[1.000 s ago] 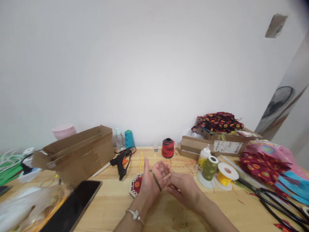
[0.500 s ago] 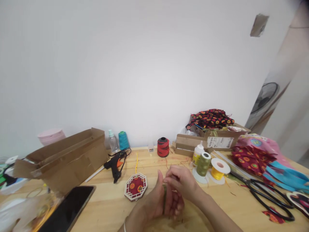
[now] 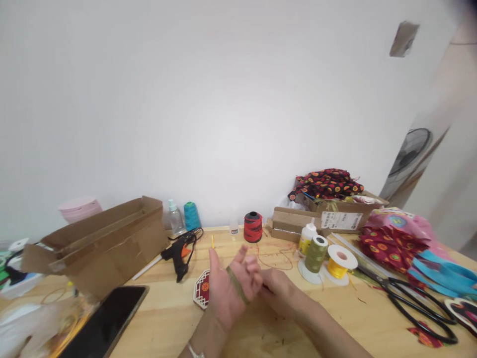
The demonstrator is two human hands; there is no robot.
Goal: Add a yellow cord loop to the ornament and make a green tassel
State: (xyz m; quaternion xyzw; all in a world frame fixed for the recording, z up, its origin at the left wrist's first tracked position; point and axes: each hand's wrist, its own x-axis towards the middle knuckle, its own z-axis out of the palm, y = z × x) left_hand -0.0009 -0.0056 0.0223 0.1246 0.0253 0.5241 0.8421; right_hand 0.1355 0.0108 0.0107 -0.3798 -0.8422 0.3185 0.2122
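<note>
A band of green thread [image 3: 237, 286] is wound around the palm of my left hand [image 3: 231, 293], which is turned up with the thumb stretched out and the fingers partly bent. Against those fingertips, my right hand [image 3: 278, 291] is closed in a pinch on the green thread, though the strand itself is too fine to make out there. Partly hidden behind my left hand lies an octagonal pendant [image 3: 201, 290] with a pale lattice frame and red patterned cloth. The green thread spool [image 3: 316, 254] stands to the right of my hands.
At left are a long cardboard box [image 3: 112, 253], a phone [image 3: 108, 323] and a glue gun [image 3: 178, 258]. A red thread spool [image 3: 253, 227] stands by the wall. On the right are a glue bottle [image 3: 307, 237], a yellow cord spool [image 3: 337, 268], black-handled scissors [image 3: 413, 298] and patterned cloth [image 3: 395, 238].
My left hand has tilted and moved left, showing its palm and covering part of the pendant. My right hand has dropped from beside the left thumb to the left fingertips.
</note>
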